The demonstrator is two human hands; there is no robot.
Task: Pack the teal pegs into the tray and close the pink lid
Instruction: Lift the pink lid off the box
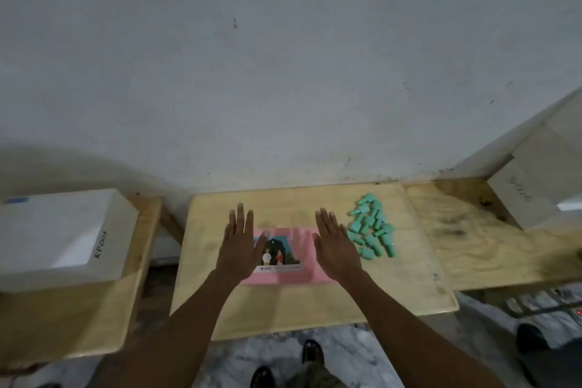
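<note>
Pink lid: it lies flat on the wooden surface, with a small picture on top.
Tray: I cannot see it (I think it sits under the pink lid).
Teal pegs: they lie in a loose pile just to the right of the pink lid. None are packed yet.
Left hand: it is over the left edge of the pink lid, with fingers straight and spread, and it holds nothing. I cannot tell if it touches the lid.
Right hand: it is over the right edge of the pink lid, flat in the same way and with nothing in it. It is just beside the pegs.
Step now: I think the lid must come off first, so the pegs can go in.
How to do it well: hold the lid by its left and right edges, one hand on each. Lift it straight up and keep it level. Put it down on the left of where it is now, away from the pegs.
Watch out: the right hand is close to the pile, and a bump could roll pegs off the surface.
Other things: a white box sits far to the left of the pink lid. A pale box sits far to the right of it, past the pegs.
</note>
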